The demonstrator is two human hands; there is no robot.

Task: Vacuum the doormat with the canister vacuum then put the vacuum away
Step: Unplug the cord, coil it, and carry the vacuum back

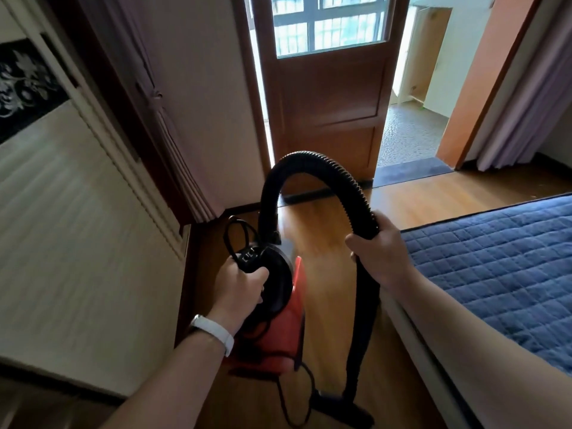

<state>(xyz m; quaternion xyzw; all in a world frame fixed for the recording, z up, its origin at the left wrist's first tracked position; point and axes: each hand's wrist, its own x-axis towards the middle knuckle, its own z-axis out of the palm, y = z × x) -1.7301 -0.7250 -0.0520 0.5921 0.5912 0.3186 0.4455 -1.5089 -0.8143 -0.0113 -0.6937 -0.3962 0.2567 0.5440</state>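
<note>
Gripping the top of a red vacuum point(280, 329) with the left hand point(240, 289), clutching its arched black hose point(309, 161) with the right hand point(382, 253), both short of the open wooden door point(328, 97).

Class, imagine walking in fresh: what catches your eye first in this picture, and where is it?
A black ribbed hose arches across the centre, gripped by the right hand. Lower left, the left hand holds the red canister vacuum by its black top. A blue quilted bed fills the right side.

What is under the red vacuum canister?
Below the canister, held by the left hand, a black cord hangs over wooden floor. The floor directly underneath is hidden.
</note>
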